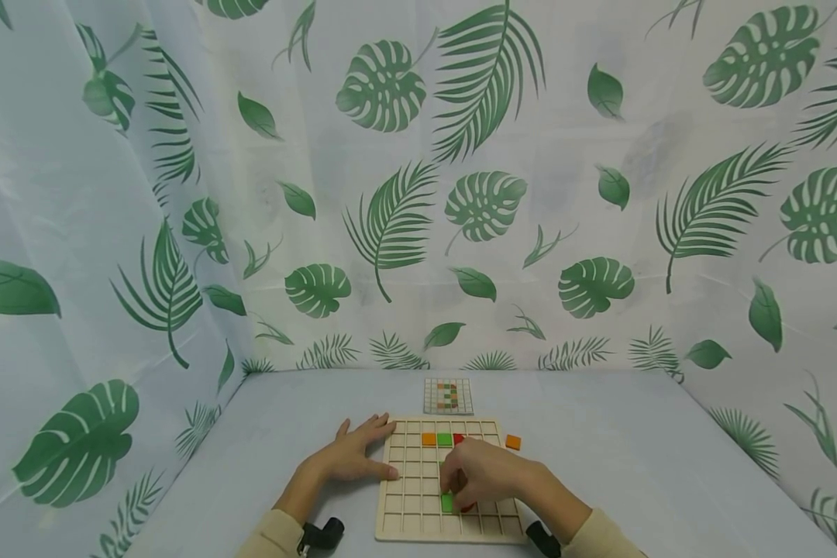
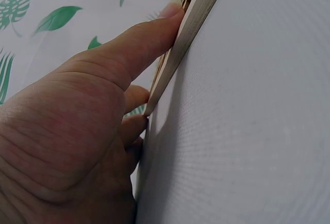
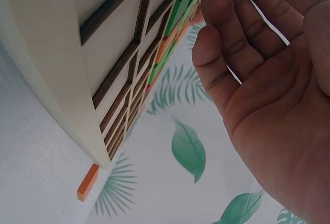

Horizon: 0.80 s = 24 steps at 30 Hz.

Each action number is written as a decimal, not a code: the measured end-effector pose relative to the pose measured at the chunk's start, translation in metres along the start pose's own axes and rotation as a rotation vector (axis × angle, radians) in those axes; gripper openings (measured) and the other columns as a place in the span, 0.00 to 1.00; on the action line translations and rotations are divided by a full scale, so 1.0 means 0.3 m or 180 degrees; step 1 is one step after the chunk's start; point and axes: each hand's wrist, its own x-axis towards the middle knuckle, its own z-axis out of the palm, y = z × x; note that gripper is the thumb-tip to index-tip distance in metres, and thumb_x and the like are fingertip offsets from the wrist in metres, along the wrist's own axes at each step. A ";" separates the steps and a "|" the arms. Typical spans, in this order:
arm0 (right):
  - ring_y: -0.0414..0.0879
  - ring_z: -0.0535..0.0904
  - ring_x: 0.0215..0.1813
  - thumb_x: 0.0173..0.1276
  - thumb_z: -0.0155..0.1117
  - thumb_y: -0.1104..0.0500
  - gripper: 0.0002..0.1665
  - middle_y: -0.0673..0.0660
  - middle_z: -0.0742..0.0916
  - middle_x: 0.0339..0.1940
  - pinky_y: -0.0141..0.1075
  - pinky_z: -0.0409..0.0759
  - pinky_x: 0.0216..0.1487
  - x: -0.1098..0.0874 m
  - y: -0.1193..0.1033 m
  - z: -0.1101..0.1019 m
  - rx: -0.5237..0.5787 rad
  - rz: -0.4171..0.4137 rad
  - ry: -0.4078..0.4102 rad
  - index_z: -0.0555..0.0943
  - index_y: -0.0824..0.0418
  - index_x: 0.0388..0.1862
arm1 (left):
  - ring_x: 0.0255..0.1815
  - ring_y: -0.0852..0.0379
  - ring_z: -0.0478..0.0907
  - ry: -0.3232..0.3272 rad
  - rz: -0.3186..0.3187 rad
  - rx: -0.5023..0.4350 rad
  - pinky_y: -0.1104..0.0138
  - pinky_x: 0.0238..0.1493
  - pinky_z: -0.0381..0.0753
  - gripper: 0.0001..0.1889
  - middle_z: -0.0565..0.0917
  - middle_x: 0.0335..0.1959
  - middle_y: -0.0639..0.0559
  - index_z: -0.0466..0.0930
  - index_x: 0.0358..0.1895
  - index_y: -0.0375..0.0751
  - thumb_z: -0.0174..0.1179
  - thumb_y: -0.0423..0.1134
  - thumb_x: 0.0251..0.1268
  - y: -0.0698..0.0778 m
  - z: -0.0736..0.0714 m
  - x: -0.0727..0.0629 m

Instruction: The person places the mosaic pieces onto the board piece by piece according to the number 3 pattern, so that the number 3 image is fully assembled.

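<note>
A pale wooden grid board (image 1: 411, 523) lies on the table. My left hand (image 1: 352, 453) rests along its left side with fingers spread; the thumb (image 2: 172, 15) lies on the board's edge. Over the lower middle of the board, my right hand (image 1: 484, 470) has its thumb and index finger pinched at a green tile (image 1: 448, 504). A red piece (image 1: 468, 508) shows partly beneath that hand. Along the upper row sit an orange tile (image 1: 428, 439), another green tile (image 1: 444, 439) and a red piece (image 1: 458, 439). The right hand hides the tiles between.
A small card (image 1: 449, 396) with a coloured grid pattern lies behind the board. A loose orange tile (image 1: 512, 442) lies on the white table (image 1: 600, 434) to the board's right. Leaf-printed curtains (image 1: 404, 232) stand behind and at both sides.
</note>
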 end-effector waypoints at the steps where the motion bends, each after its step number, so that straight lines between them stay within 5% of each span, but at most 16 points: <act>1: 0.28 0.80 0.29 0.56 0.83 0.62 0.11 0.38 0.88 0.29 0.25 0.82 0.34 0.000 0.000 0.000 -0.0007 0.0004 -0.0003 0.91 0.48 0.35 | 0.87 0.41 0.48 0.0001 0.0001 0.0000 0.32 0.81 0.28 0.51 0.57 0.85 0.46 0.63 0.81 0.49 0.71 0.67 0.58 -0.001 0.001 0.000; 24: 0.27 0.81 0.33 0.61 0.81 0.59 0.08 0.38 0.90 0.34 0.24 0.83 0.38 -0.004 0.005 -0.001 -0.0066 -0.0043 -0.0033 0.92 0.50 0.38 | 0.87 0.42 0.48 0.0022 0.0008 0.0014 0.32 0.81 0.28 0.51 0.58 0.85 0.47 0.64 0.81 0.50 0.71 0.66 0.57 -0.004 0.004 0.003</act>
